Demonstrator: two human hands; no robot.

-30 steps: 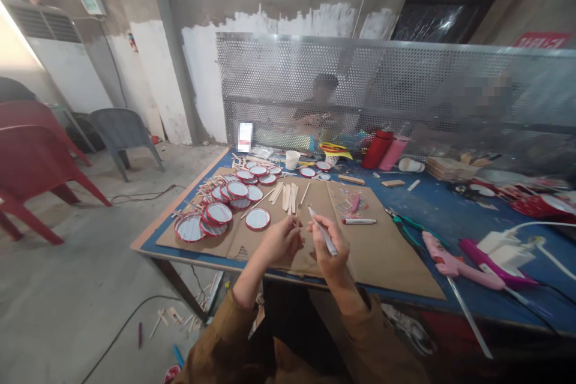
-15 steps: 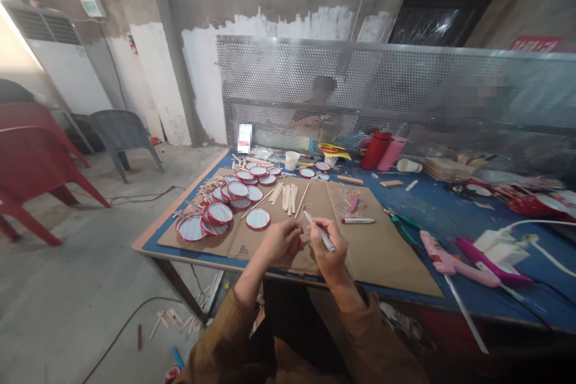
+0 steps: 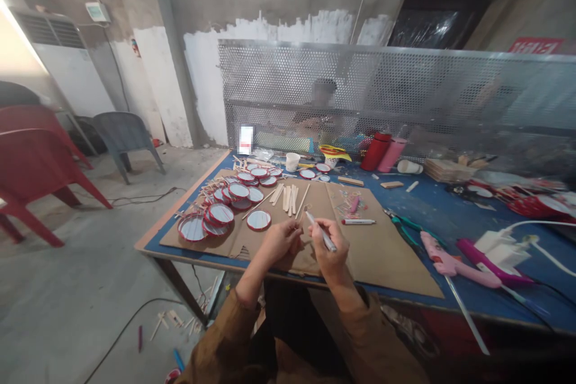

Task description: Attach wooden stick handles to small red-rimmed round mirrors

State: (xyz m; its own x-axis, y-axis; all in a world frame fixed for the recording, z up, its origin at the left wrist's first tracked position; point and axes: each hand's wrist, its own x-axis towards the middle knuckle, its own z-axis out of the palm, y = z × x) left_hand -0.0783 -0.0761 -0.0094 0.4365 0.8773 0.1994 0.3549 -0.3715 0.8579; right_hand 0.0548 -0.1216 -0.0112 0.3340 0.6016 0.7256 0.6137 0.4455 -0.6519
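My right hand [image 3: 332,247] is closed around a white marker [image 3: 322,233], its tip pointing up and away from me. Beside it, my left hand [image 3: 282,241] pinches a thin pale stick [image 3: 302,215]; its lower part is hidden by the fingers. The marker's tip is close to the stick, and I cannot tell whether they touch. Both hands are above a brown cardboard sheet [image 3: 378,258]. Just past them lie flat wooden sticks [image 3: 290,199]. To the left is a round white disc with a red rim [image 3: 258,220], near a pile of similar discs [image 3: 221,213].
A red-capped marker [image 3: 359,222] and small rubber bands [image 3: 352,204] lie on the cardboard. On the right are green-handled pliers [image 3: 405,229], a pink glue gun [image 3: 450,264] and a power strip [image 3: 495,264]. Bottles [image 3: 376,151] stand before a perforated metal screen [image 3: 279,81]; a person is behind it.
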